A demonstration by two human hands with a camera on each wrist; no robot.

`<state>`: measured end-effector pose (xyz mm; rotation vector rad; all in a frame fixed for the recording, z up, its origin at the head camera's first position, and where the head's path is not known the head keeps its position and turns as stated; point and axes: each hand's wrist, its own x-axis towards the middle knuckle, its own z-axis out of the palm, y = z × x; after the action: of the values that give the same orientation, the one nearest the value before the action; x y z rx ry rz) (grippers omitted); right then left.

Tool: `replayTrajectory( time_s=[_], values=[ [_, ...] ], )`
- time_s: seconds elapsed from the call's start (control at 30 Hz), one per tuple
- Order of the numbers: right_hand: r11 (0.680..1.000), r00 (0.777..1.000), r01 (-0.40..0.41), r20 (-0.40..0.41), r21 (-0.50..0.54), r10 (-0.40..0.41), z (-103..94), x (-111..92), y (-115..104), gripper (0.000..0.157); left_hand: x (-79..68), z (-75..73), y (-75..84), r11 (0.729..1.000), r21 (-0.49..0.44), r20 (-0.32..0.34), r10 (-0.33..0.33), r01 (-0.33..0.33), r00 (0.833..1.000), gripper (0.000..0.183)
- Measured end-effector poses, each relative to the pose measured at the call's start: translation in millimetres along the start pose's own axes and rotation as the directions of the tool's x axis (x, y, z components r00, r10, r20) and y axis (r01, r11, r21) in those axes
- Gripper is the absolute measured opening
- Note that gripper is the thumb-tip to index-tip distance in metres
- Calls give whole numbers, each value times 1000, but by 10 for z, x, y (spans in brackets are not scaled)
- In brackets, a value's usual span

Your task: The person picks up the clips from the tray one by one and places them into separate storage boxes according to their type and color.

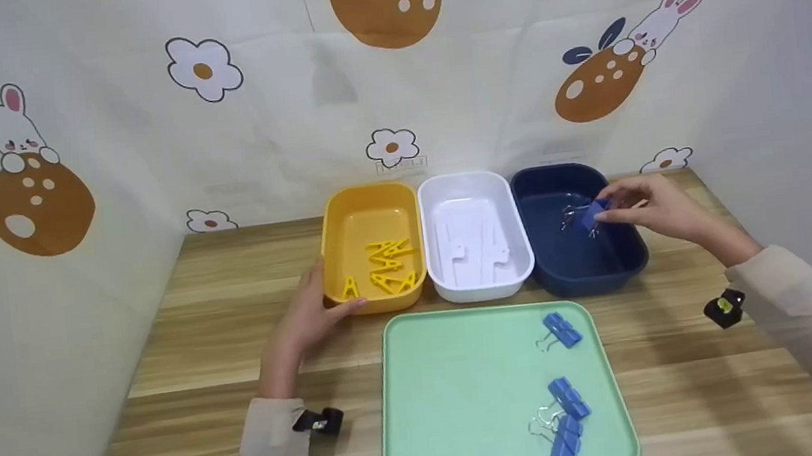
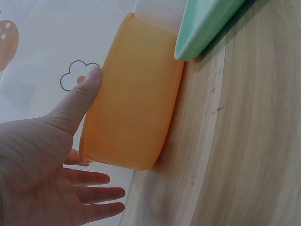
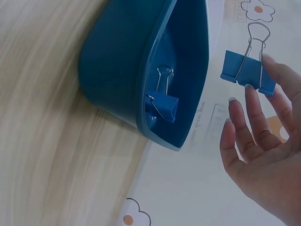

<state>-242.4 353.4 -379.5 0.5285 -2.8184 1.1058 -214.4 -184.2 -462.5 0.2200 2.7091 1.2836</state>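
My right hand (image 1: 657,208) pinches a blue binder clip (image 1: 592,217) by one end, between thumb and fingertips, above the navy bin (image 1: 589,280). In the right wrist view, another blue binder clip (image 3: 162,106) lies inside that bin. At the yellow bin (image 1: 326,225), my left hand (image 1: 309,310) rests against the left front corner. Its thumb lies along the rim and the other fingers stretch out loosely, as the left wrist view shows. Several yellow clips (image 1: 389,264) lie in the yellow bin. On the green tray (image 1: 461,396) are three blue binder clips (image 1: 561,329), at its right side.
Between the yellow and navy bins stands a white bin (image 1: 483,290) holding white pieces (image 1: 501,254). The three bins stand side by side behind the tray on a wooden table (image 1: 233,306). Patterned cloth (image 1: 274,121) hangs behind and at both sides.
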Motion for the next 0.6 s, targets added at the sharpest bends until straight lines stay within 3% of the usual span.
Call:
replayTrajectory(
  time_s=[0.6],
  values=[
    [996,996,-78,47,-45,80,-69,111,-32,33,-8,-11,17,1000,3,9,-10,10,1000,109]
  ],
)
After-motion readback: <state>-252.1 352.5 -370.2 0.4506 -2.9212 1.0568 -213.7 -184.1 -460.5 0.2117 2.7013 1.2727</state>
